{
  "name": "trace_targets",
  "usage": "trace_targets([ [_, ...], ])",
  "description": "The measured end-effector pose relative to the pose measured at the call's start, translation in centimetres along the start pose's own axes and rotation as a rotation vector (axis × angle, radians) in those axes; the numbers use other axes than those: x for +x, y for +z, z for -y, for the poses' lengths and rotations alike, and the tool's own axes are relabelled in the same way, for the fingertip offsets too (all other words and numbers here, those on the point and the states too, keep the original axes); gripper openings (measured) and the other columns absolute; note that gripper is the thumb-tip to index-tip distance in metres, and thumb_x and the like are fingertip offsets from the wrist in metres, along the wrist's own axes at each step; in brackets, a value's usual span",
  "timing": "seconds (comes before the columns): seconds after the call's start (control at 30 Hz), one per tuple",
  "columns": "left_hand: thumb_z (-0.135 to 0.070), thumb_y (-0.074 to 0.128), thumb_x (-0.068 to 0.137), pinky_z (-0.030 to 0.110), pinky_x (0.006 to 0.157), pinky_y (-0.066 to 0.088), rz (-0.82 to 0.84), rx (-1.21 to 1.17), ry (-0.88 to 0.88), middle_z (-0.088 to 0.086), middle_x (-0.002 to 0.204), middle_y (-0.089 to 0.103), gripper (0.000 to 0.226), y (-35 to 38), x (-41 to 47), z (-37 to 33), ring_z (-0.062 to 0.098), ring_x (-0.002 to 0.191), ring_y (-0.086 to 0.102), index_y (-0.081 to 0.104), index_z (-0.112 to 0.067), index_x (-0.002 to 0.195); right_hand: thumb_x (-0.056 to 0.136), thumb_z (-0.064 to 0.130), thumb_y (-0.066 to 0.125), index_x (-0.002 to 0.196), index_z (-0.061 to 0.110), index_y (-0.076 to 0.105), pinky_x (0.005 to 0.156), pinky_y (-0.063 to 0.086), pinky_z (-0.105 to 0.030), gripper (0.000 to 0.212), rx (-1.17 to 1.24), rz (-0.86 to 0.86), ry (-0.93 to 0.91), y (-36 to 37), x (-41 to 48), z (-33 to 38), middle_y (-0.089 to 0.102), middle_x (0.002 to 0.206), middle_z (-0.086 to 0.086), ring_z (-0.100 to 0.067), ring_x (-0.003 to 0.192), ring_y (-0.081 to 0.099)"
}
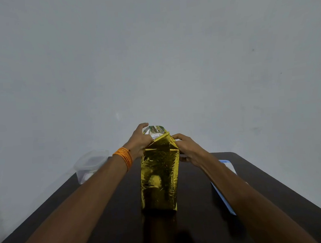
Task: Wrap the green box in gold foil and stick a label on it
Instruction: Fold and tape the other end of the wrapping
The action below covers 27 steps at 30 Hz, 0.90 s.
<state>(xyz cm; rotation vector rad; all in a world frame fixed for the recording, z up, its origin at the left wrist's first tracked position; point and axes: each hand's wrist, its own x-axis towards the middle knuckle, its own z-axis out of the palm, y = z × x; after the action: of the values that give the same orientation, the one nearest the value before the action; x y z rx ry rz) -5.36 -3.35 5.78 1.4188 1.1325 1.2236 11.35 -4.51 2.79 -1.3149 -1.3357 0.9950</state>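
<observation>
A tall box wrapped in gold foil [160, 178] stands upright in the middle of the dark table [109, 210]. No green surface shows through the wrapping. At its top the foil's open end [153, 130] flares up, showing a silvery inner side. My left hand [140, 139] grips the foil at the top left and reaches behind the flared end. My right hand [186, 148] pinches the folded foil flap at the top right corner. No label is in view.
A clear plastic container with a lid [90, 165] sits at the table's far left corner. A flat light-blue tray [225, 196] lies right of the box, partly hidden by my right forearm. A plain grey wall rises behind the table.
</observation>
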Motion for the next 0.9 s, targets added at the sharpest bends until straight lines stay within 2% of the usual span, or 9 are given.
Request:
trace_targets([
  [0.13,0.011,0.064,0.083,0.043,0.067,0.063,-0.086,-0.005,0.017,0.018,0.133,0.047,0.077,-0.2,0.4,0.6,0.041,0.107,0.062,0.040,-0.029,0.144,0.095,0.028,0.063,0.111,0.017,0.063,0.050,0.036,-0.022,0.020,0.002,0.004,-0.007,-0.3,0.1,-0.1,0.053,0.049,0.007,-0.002,0.039,0.045],
  [0.17,0.009,0.069,0.080,0.044,0.071,0.062,-0.079,0.014,0.032,0.018,0.133,0.048,0.079,-0.2,0.3,0.7,0.042,0.108,0.062,0.040,-0.029,0.143,0.095,0.029,0.063,0.111,0.017,0.064,0.051,0.038,-0.022,0.020,0.002,0.002,-0.010,-0.2,0.1,-0.1,0.055,0.052,0.006,-0.003,0.043,0.048],
  [0.27,0.015,0.061,0.082,0.031,0.055,0.056,-0.090,0.021,0.057,0.021,0.129,0.048,0.075,-0.1,0.0,0.7,0.042,0.112,0.060,0.042,-0.025,0.143,0.092,0.033,0.067,0.111,0.018,0.064,0.061,0.045,-0.026,0.025,0.004,-0.004,-0.033,0.1,0.2,-0.2,0.064,0.073,-0.002,-0.012,0.068,0.059],
  [0.3,0.015,0.058,0.083,0.030,0.056,0.055,-0.129,0.017,0.081,0.022,0.129,0.050,0.071,-0.1,0.1,0.5,0.041,0.112,0.060,0.045,-0.024,0.141,0.092,0.033,0.067,0.111,0.018,0.064,0.063,0.046,-0.026,0.024,0.007,-0.007,-0.042,0.2,0.2,-0.1,0.065,0.078,-0.003,-0.014,0.073,0.060],
  [0.47,-0.013,0.072,0.081,0.040,0.085,0.058,-0.281,0.022,0.204,0.009,0.119,0.059,0.057,-0.1,-0.9,-1.2,0.027,0.103,0.062,0.049,-0.026,0.132,0.092,0.031,0.068,0.112,0.017,0.061,0.066,0.044,-0.027,0.025,0.014,-0.012,-0.058,-0.2,-0.2,0.1,0.064,0.079,-0.001,-0.011,0.070,0.057],
  [0.57,-0.020,0.070,0.088,0.025,0.080,0.049,-0.326,0.094,0.426,0.003,0.118,0.058,0.048,0.8,-1.9,-2.6,0.019,0.106,0.056,0.049,-0.021,0.132,0.088,0.043,0.072,0.117,0.015,0.059,0.069,0.046,-0.030,0.042,0.003,-0.026,-0.089,-0.6,-0.5,0.4,0.066,0.098,-0.007,-0.016,0.082,0.060],
  [0.63,-0.018,0.069,0.089,0.023,0.083,0.047,-0.355,0.179,0.593,0.001,0.119,0.061,0.041,1.9,-2.8,-3.5,0.015,0.109,0.056,0.054,-0.018,0.127,0.087,0.055,0.068,0.119,0.014,0.058,0.072,0.050,-0.030,0.052,0.051,-0.093,-0.098,-1.3,-0.7,1.4,0.064,0.110,-0.009,-0.018,0.093,0.061],
  [0.77,-0.011,0.067,0.085,0.024,0.085,0.051,-0.354,0.362,0.864,-0.002,0.105,0.068,0.024,5.3,-4.2,-4.9,0.011,0.100,0.061,0.065,-0.015,0.109,0.095,0.046,0.060,0.120,0.012,0.060,0.075,0.052,-0.029,0.042,0.052,-0.250,-0.135,-4.3,-1.5,2.8,0.067,0.111,-0.008,-0.020,0.097,0.063],
  [0.9,-0.009,0.065,0.081,0.028,0.073,0.055,-0.185,0.429,0.852,-0.005,0.083,0.069,0.016,9.9,-4.7,-4.8,0.011,0.079,0.065,0.068,-0.017,0.094,0.093,0.033,0.065,0.104,0.012,0.066,0.072,0.050,-0.027,0.024,-0.103,-0.380,-0.192,-8.5,-3.6,1.7,0.071,0.099,-0.006,-0.014,0.087,0.064],
])
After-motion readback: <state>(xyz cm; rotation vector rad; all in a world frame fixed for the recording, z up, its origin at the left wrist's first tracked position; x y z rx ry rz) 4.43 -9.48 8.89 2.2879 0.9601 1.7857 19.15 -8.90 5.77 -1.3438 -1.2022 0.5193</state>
